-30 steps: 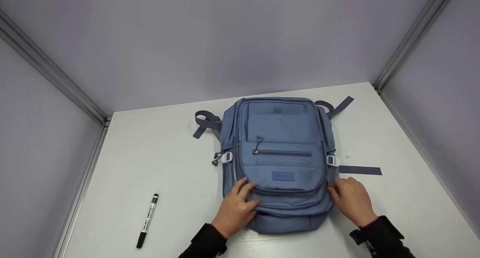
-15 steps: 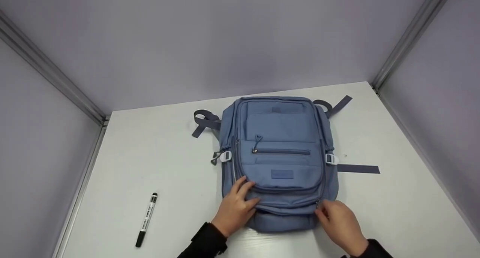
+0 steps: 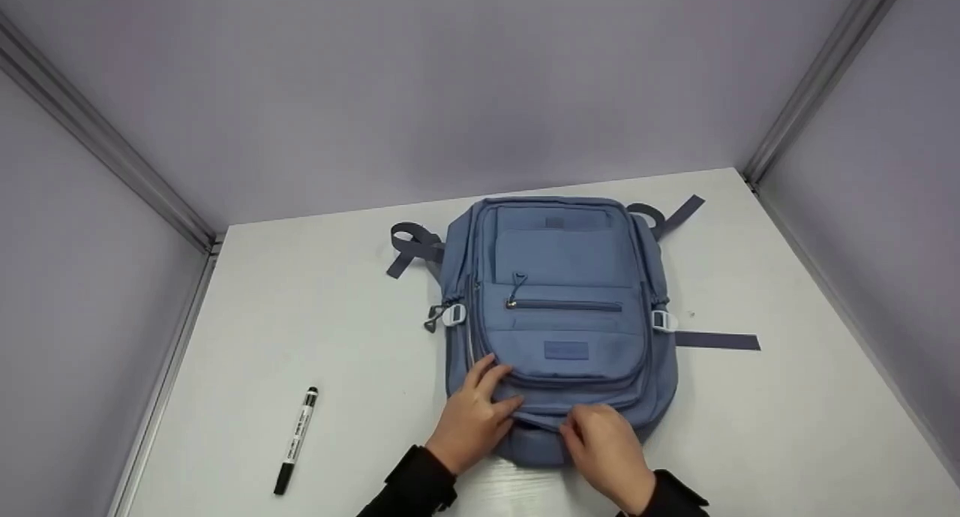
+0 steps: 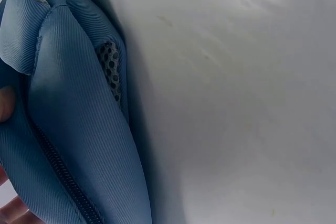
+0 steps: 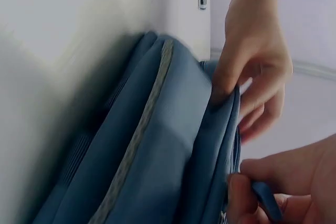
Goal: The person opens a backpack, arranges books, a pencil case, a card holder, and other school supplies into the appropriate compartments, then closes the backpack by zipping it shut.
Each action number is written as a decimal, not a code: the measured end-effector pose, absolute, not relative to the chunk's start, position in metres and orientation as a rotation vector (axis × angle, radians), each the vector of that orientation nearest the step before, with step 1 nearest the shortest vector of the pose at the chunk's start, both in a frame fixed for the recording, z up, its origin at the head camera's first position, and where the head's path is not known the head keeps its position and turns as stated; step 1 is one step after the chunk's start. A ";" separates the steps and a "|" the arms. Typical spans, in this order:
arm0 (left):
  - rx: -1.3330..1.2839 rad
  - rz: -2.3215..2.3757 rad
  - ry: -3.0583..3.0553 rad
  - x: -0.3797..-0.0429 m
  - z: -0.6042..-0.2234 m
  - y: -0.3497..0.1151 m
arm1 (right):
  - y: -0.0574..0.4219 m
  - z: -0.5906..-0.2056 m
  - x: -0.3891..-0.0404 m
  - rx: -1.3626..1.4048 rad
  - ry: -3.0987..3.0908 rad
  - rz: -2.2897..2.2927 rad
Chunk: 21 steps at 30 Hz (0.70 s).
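Pinches a blue pull tab (image 5: pixel 266 201) with the right hand (image 3: pixel 606 451) and grips the lower front of the backpack (image 3: pixel 562 254), lying on the white table (image 3: pixel 337 299), with the left hand (image 3: pixel 471 425). Could jam the zipper (image 4: pixel 66 178) on slack folds (image 3: pixel 570 397), or skew it through uneven tension.

Lit softly in head view, faintly glossy on white table (image 3: pixel 352 352) at lower edge; dim in left wrist view, with upper-right glare and shadow beside backpack (image 4: pixel 89 98); slightly blurred in right wrist view, washed out at upper left
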<state>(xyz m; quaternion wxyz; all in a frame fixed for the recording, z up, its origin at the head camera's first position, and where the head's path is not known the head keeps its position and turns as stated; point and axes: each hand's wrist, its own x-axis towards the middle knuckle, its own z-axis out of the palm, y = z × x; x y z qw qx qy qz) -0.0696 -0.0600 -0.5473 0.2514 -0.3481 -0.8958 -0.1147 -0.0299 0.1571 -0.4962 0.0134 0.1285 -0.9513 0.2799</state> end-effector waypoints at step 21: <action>-0.899 -0.381 -2.593 -0.060 -0.539 -0.061 | 0.168 -0.505 -0.038 0.710 -2.874 1.119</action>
